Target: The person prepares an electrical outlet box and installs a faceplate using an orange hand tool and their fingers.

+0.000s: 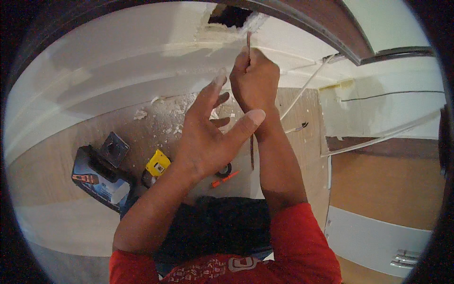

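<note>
My right hand is closed in a fist around a long thin brown rod. The rod's upper tip is close to the ragged lower edge of a hole cut in the white wall. Its lower end shows below my right wrist, against the floor. In front of the right wrist, my left hand is held up with fingers apart and nothing in it. Pale dust is on its fingertips. White crumbs of plaster lie on the floor at the wall's foot.
On the floor at left are a box, a dark square plate and a yellow tape measure. An orange screwdriver lies beside a black roll. A white cable hangs at right, near a cabinet. A dark frame crosses overhead.
</note>
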The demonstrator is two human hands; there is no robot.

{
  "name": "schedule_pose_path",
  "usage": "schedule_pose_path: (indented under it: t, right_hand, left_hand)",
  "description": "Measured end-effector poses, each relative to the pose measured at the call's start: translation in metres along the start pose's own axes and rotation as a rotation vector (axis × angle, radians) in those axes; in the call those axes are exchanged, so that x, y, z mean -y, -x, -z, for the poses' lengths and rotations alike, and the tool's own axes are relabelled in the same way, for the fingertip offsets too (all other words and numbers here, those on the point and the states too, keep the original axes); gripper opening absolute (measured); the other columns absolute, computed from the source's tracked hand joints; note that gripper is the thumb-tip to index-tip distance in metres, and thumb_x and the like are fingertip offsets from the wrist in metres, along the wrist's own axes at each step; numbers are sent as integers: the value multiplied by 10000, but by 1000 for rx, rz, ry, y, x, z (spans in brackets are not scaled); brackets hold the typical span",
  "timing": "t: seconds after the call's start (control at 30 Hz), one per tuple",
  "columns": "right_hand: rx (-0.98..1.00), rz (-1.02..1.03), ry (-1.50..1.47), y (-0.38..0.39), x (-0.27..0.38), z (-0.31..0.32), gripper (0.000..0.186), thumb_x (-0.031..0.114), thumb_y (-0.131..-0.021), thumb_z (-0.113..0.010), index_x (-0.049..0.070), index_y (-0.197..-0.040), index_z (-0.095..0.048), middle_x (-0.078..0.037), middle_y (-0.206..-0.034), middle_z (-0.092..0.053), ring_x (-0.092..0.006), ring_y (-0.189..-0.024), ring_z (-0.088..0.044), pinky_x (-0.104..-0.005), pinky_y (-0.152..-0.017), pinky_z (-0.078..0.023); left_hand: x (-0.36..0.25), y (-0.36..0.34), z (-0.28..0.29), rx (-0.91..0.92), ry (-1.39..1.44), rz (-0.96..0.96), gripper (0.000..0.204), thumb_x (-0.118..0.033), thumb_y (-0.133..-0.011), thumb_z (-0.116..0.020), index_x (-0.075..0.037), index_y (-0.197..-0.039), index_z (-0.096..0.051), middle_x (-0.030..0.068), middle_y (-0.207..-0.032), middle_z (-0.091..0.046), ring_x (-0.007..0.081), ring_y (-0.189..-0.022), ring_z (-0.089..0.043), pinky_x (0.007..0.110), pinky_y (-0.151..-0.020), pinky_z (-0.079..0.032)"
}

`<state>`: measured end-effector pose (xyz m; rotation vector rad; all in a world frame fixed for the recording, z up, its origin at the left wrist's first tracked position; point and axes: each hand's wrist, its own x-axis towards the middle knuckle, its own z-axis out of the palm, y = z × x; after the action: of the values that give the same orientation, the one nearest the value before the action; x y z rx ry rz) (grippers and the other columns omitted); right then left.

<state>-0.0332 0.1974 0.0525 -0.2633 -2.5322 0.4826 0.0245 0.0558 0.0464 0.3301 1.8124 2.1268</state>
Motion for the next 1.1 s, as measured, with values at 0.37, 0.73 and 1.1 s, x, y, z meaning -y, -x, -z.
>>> schedule_pose_path:
  t: [0.37,0.73,1.1]
  right_hand:
    - [31,-56,21,3,-1,0,203,190,-882,-591,-8,-842,-609,-248,-664,-635,-452,-652,-652,-528,-606,-517]
    - [73,-26,27,2,2,-6,237,205,-908,-569,-19,-853,-623,-249,-719,-660,-453,-701,-661,-528,-663,-525]
    - [81,-114,-1,3,5,-1,234,190,-886,-587,-22,-795,-626,-255,-734,-662,-467,-713,-657,-534,-666,-524]
  left_hand:
    - [0,2,-3,-25,72,43,962,-380,-808,-833,80,-1483,-324,252,-1457,-422,343,-1305,-489,458,-946,-523]
    - [2,2,-3,8,-17,-8,853,-318,-848,-798,9,-1494,-346,170,-1476,-442,307,-1319,-502,403,-955,-548]
    - [-8,4,0,54,-17,-4,804,-262,-865,-781,-22,-1502,-353,174,-1447,-467,306,-1313,-509,391,-923,-561]
